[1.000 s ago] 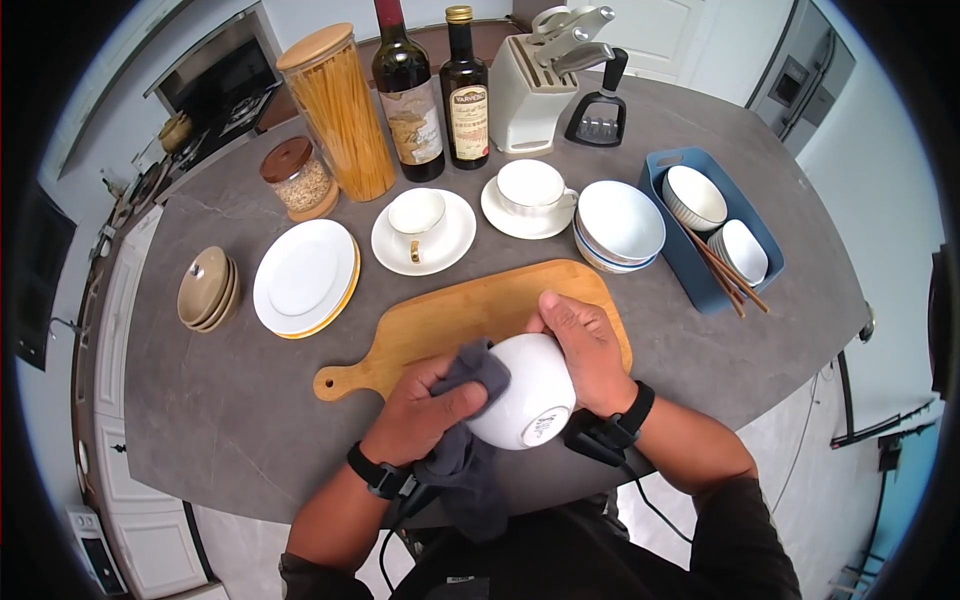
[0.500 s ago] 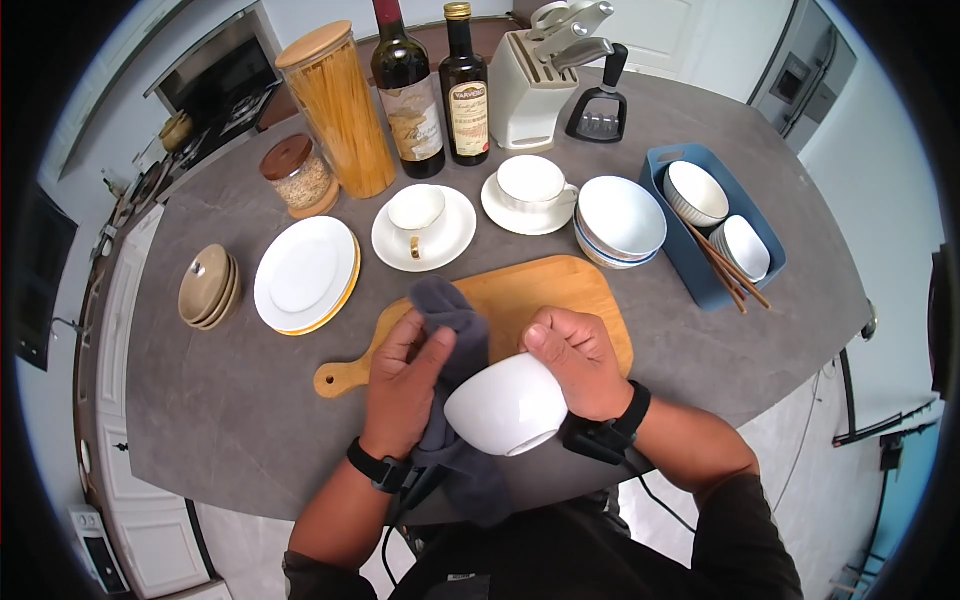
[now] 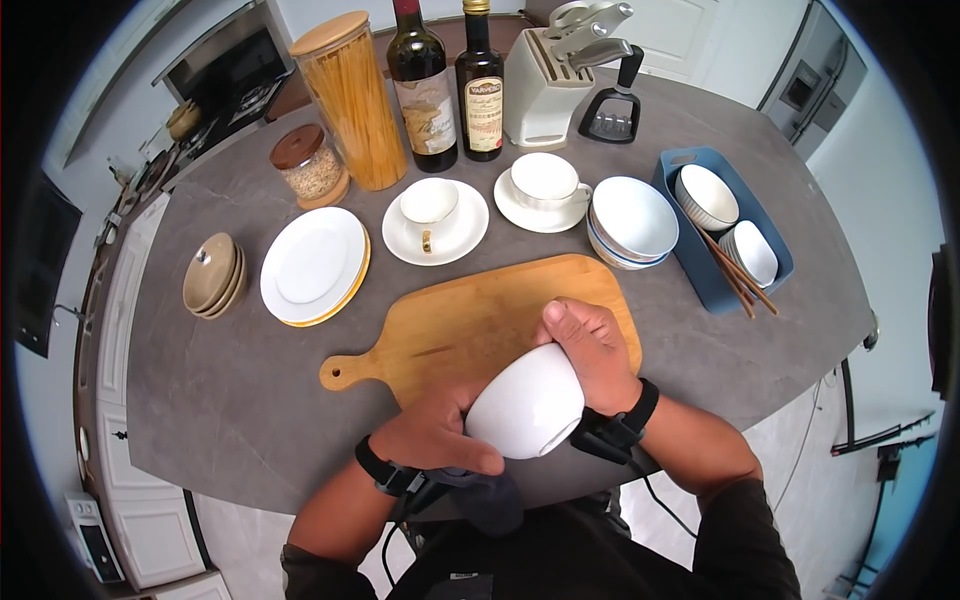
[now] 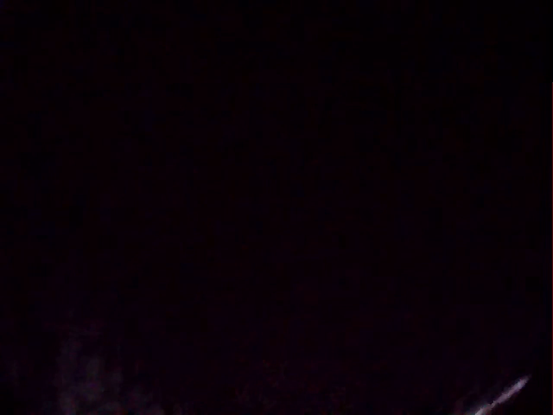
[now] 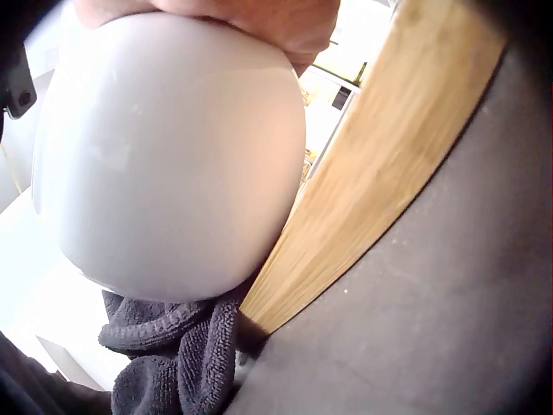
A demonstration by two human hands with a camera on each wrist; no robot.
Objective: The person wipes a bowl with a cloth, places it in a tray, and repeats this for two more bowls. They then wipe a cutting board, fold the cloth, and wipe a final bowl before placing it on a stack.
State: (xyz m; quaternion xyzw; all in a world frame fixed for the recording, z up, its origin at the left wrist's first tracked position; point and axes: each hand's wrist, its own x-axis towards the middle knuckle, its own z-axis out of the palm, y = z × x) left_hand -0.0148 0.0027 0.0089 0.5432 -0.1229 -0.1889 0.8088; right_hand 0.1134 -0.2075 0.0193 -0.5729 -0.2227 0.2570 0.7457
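Note:
A white bowl (image 3: pixel 527 402) is held tilted over the near edge of the cutting board (image 3: pixel 460 320), its base towards the lower right. My right hand (image 3: pixel 592 355) grips its upper right rim. On the other side my left hand (image 3: pixel 435 430) holds the bowl, thumb along the outside, other fingers mostly hidden behind it. A dark grey cloth (image 3: pixel 485 500) hangs below the left hand. In the right wrist view the bowl (image 5: pixel 177 160) fills the upper left, fingers (image 5: pixel 259 26) lie at its top and the cloth (image 5: pixel 177 354) bunches below. The left wrist view is almost black.
Stacked plates (image 3: pixel 314 262) and brown bowls (image 3: pixel 212 278) stand left. Behind the board are two cups on saucers (image 3: pixel 436 250) and stacked bowls (image 3: pixel 634 220). A blue basket (image 3: pixel 703 268) with bowls and chopsticks is right. Jars, bottles (image 3: pixel 424 110) and a knife block (image 3: pixel 545 100) stand farther back.
My left hand has come down from above the board onto the bowl's left side, and the cloth has dropped lower with it. The bowl has turned and shifted slightly right.

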